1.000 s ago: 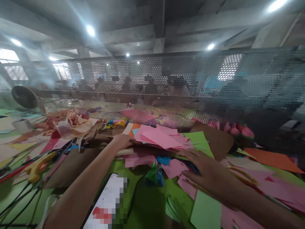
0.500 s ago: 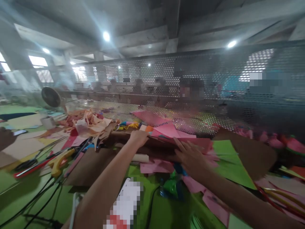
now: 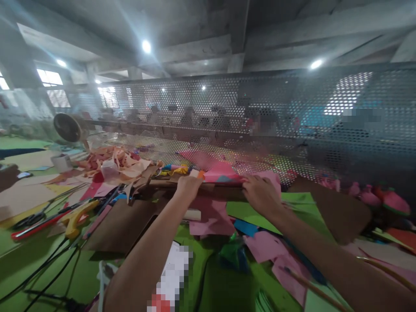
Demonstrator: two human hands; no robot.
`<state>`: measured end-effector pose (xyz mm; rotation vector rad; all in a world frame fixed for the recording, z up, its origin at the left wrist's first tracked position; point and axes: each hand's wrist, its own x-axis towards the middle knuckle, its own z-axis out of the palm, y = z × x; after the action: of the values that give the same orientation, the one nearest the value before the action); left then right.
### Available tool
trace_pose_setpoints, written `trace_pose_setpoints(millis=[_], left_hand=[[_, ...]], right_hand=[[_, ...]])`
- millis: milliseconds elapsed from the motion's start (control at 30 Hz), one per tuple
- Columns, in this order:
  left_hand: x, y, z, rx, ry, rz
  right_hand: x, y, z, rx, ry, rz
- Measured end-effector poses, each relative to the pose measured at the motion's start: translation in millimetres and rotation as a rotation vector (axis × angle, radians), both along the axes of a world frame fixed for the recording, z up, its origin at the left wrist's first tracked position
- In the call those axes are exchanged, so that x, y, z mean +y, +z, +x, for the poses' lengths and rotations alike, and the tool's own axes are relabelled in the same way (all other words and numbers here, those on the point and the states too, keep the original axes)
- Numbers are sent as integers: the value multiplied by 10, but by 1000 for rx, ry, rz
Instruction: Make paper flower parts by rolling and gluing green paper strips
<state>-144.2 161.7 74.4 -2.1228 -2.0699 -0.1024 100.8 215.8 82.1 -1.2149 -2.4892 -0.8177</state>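
Observation:
My left hand [image 3: 189, 188] is closed on the near edge of a pile of sheets at the back of the work surface. My right hand [image 3: 262, 194] has its fingers curled over the same edge further right. Between them runs a dark brown sheet [image 3: 224, 191], its edge raised toward me. Pink sheets [image 3: 221, 170] and a small blue piece lie just behind that edge. Below the hands are a pink piece [image 3: 211, 216], a light green sheet [image 3: 248, 211] and a short off-white roll [image 3: 193, 214]. What the fingertips pinch underneath is hidden.
A yellow-handled glue gun [image 3: 76, 221], scissors [image 3: 34, 220] and black cords crowd the left. A phone [image 3: 172, 273] lies between my forearms. Behind the pile stands a perforated metal screen [image 3: 208, 104]; a fan [image 3: 67, 128] is at left. Another person's hand [image 3: 8, 177] is far left.
My right hand has gone from lying with fingers spread to curled over the sheet edge, slightly higher. More of the light green sheet shows below it. My left hand has stayed put.

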Motion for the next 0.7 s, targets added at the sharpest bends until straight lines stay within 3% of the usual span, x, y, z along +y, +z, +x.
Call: trace_pose_setpoints(millis=[100,233,333,433,567,700], left_hand=[[58,121,-10,2,20,39],[137,303,-64,9,25,72],[166,389,-83,27,13,82],[178,406,-73,54,5,79],[177,335,-45,76,-3,72],[141,242,-32,68,-24,58]], right_hand=[[-89,86,17,22,9,13],[-417,150,-63,43,99,19],[-700,57,-212,-4,267,-225],[-861,-155,-371,-91,324,-371],[-810,-376,-516,-126,254,-410],[-587,-319,-546,-102,89,-388]])
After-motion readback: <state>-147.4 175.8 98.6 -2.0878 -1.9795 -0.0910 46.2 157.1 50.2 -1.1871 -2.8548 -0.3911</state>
